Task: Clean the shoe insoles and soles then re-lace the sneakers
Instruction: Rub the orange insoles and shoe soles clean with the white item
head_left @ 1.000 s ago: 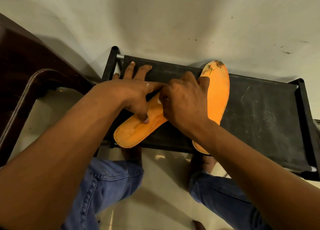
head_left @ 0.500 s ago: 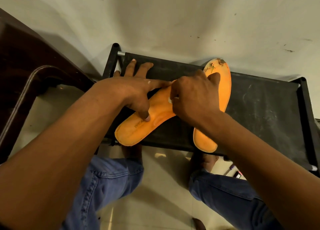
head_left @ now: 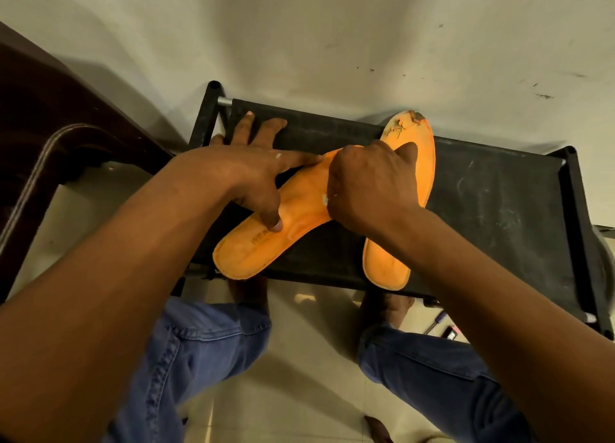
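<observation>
Two orange insoles lying crossed on black rack | left hand pressing near insole, fingers released | right hand clenching on it, contents unclear

Left hand splayed flat, right hand fisted, fingers curled.

- The right hand covers the middle of both orange insoles; its curled fingers are out of sight, so what they grip cannot be told.
- Printed lettering on the left insole is partly under the left hand's thumb.
- Small objects on the floor under the black rack are too small to identify.
</observation>
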Tool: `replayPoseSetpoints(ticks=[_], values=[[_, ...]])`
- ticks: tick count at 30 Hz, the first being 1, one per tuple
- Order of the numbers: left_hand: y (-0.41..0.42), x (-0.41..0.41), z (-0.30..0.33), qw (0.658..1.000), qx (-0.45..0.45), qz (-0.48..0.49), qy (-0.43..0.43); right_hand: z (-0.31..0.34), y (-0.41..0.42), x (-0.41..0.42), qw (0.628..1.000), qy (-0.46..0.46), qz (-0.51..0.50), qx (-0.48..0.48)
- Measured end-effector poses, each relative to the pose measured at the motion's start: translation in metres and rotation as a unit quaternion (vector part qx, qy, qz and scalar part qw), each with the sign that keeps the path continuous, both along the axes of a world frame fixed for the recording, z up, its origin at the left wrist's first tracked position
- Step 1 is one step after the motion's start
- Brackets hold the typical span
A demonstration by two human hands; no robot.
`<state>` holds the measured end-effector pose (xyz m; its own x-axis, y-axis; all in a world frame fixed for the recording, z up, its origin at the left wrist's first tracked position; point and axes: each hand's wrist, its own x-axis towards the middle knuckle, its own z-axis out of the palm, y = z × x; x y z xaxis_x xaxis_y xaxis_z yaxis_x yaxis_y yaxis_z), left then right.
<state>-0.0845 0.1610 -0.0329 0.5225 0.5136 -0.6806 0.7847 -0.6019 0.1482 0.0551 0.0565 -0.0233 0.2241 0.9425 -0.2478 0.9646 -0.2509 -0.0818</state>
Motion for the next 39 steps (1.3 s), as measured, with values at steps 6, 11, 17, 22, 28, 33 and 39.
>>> replayPoseSetpoints(ticks=[6,11,17,22,28,33,39], values=[[0.001,-0.001,-0.003,1.000,0.004,0.003,-0.002,-0.007,-0.006,-0.029,0.997,0.064,0.046,0.020],[0.000,0.000,-0.003,1.000,0.005,0.001,0.003,0.003,-0.002,-0.014,0.999,-0.004,0.042,-0.016],[-0.001,0.002,-0.001,1.000,0.011,-0.004,0.009,0.003,-0.002,-0.016,0.998,0.031,0.049,-0.025],[0.001,0.001,-0.002,1.000,-0.003,0.009,-0.001,-0.005,-0.010,-0.037,0.988,0.115,0.101,0.011],[-0.001,0.001,0.000,1.000,0.011,-0.004,0.006,0.000,-0.003,-0.013,0.999,0.020,0.048,-0.006],[-0.002,0.003,0.001,1.000,0.003,0.005,0.006,-0.002,-0.005,-0.025,0.996,0.066,0.065,-0.005],[-0.002,0.002,0.001,1.000,0.002,0.007,0.007,-0.001,-0.008,-0.030,0.995,0.068,0.070,-0.002]])
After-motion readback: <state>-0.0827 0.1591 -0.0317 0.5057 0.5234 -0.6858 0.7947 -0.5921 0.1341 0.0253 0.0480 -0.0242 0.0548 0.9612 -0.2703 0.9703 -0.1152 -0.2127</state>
